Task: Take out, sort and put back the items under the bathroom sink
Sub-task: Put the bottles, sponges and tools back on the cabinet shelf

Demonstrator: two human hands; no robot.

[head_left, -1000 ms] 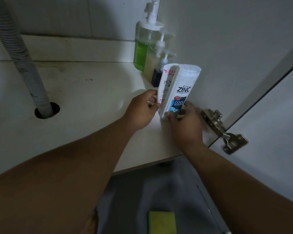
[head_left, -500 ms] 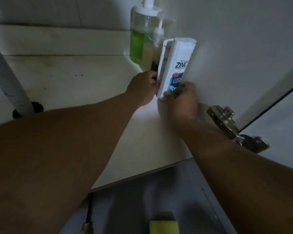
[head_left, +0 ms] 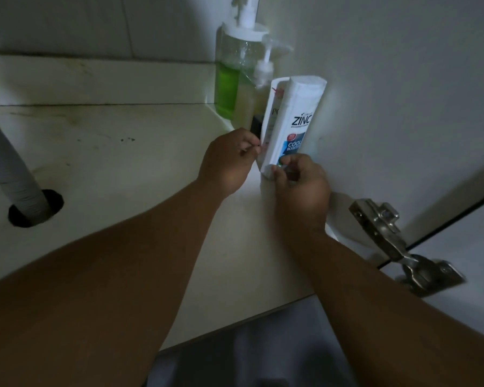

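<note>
At the right wall of the cabinet floor [head_left: 123, 163], my right hand [head_left: 302, 188] pinches the foot of the glossy white ZINC bottle [head_left: 294, 118], its grip clamped there. My left hand [head_left: 227, 163] curls its fingers against the slim white bottle [head_left: 271, 121] standing just beside it, touching. Behind them stand a clear green pump bottle [head_left: 229, 79] and a pale yellow pump bottle [head_left: 249, 99], packed in the corner. Leftward the smooth, stained floor lies open up to the ribbed grey drain hose [head_left: 11, 174]. A steel hinge [head_left: 389, 233] sits near my right wrist.
</note>
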